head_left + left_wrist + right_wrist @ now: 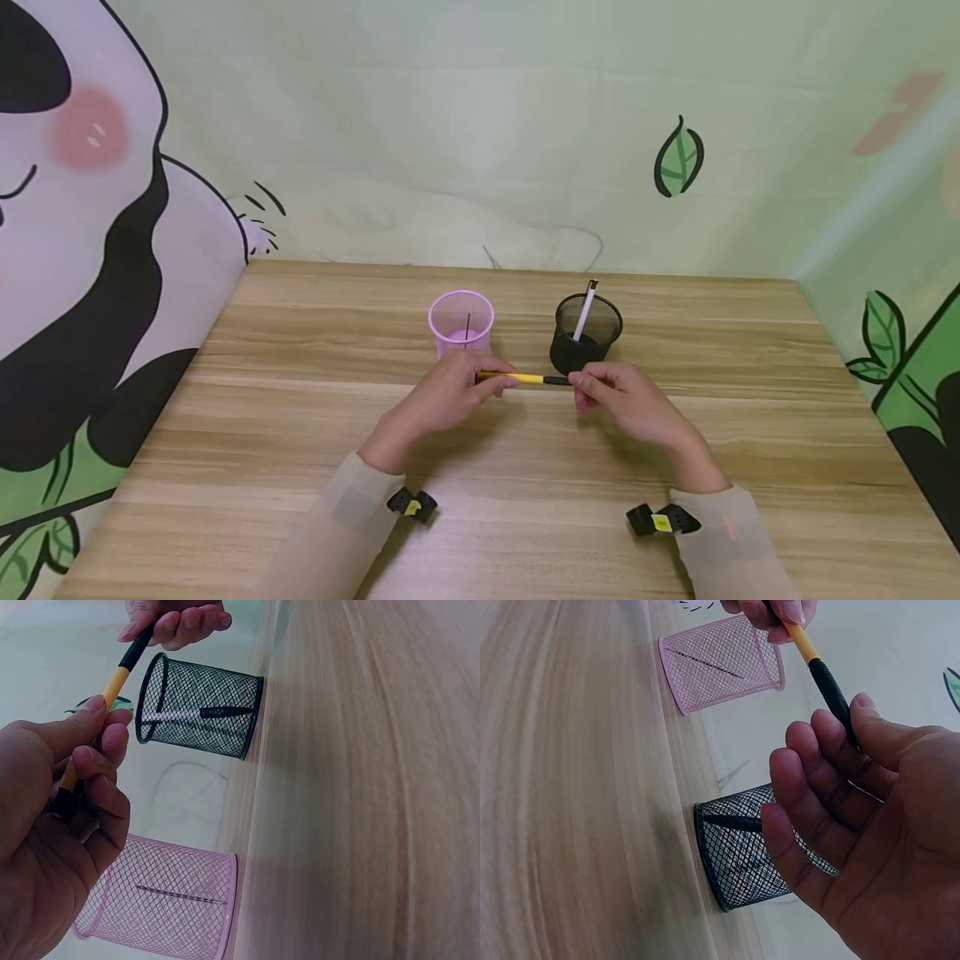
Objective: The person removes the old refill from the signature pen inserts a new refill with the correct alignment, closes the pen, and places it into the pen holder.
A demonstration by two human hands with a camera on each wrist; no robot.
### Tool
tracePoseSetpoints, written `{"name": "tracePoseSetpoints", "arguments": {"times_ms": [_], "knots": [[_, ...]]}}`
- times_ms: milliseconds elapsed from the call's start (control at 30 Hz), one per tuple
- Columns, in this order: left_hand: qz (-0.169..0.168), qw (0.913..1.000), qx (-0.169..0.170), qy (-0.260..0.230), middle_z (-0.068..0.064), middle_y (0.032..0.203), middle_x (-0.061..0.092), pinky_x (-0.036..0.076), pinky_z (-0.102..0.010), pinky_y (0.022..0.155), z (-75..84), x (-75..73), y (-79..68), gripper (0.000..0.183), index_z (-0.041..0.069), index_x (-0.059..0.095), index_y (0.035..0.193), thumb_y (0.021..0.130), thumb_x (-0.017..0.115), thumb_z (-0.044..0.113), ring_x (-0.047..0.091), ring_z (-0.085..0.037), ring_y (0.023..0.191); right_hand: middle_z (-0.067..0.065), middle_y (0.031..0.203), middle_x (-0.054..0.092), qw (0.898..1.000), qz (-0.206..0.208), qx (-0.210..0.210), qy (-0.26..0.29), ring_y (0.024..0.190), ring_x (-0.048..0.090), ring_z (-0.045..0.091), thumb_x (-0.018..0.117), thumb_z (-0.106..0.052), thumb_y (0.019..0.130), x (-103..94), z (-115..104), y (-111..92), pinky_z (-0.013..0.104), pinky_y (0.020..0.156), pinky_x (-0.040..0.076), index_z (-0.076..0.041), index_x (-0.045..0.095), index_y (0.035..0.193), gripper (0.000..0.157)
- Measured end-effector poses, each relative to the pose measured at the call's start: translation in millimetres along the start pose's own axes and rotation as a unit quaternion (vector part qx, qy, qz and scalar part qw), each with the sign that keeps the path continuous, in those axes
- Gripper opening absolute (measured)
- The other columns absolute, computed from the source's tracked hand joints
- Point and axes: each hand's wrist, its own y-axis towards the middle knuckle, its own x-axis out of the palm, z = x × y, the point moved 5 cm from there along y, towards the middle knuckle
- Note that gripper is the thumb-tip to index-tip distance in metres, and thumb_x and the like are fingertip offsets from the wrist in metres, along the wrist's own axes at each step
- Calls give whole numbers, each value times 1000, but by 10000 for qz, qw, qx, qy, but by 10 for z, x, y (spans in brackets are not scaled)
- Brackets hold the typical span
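Note:
A yellow pen (531,378) with black ends is held level above the table between both hands. My left hand (463,382) grips its barrel, thumb on top and fingers curled under it. At the other end, my right hand (621,398) pinches the black tip section between thumb and forefinger. Just behind the left hand stands a pink mesh pen cup (461,304) with a thin dark pen refill (180,895) in it. Behind the right hand is a black mesh pen cup (576,357), holding a white pen (584,313) with a black grip.
The wood-grain table (510,517) reaches back to a pale green wall covering (450,125) printed with a panda and leaves. Both sleeves carry small black wrist devices (663,521).

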Motion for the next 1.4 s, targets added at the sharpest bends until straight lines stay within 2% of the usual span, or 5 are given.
{"name": "tracePoseSetpoints", "arguments": {"times_ms": [333, 567, 767, 1200, 1400], "knots": [[-8, 10000, 24, -62, -5, 76, 68, 41, -21, 55, 3, -6, 1, 19, 14, 74, 100, 95, 62, 27, 51, -7, 63, 6, 82, 68, 9999, 35, -152, -59, 81, 65, 19, 55, -33, 99, -31, -2, -11, 42, 79, 56, -4, 68, 86, 34], [3, 10000, 38, -55, 0, 75, 66, 41, -21, 55, -2, -2, 3, 19, 14, 74, 100, 95, 62, 27, 51, -6, 63, 13, 86, 69, 9999, 23, -140, -42, 82, 65, 19, 57, -31, 97, -37, -7, -16, 42, 80, 55, -5, 69, 91, 30], [-3, 10000, 66, -49, -2, 75, 67, 41, -21, 55, 5, -10, -2, 19, 13, 74, 100, 95, 61, 27, 50, -6, 62, 6, 84, 68, 9998, 46, -181, -59, 81, 64, 21, 61, -31, 95, -44, -3, -12, 44, 76, 55, -5, 70, 92, 28], [-21, 9999, 82, 54, -1, 75, 67, 42, -21, 56, 20, -20, 2, 19, 15, 74, 99, 95, 61, 27, 51, -6, 63, 6, 84, 68, 9999, 75, -133, -8, 81, 63, 30, 64, -30, 93, -49, 0, -18, 31, 70, 53, -5, 68, 94, 25], [-32, 10000, 82, 35, -1, 75, 67, 42, -21, 56, 22, -24, 0, 18, 15, 74, 100, 95, 61, 26, 51, -6, 63, 4, 82, 65, 9999, 125, -22, -20, 75, 59, 22, 72, -35, 87, -52, 13, -13, 26, 63, 49, -17, 70, 92, 19]]}}
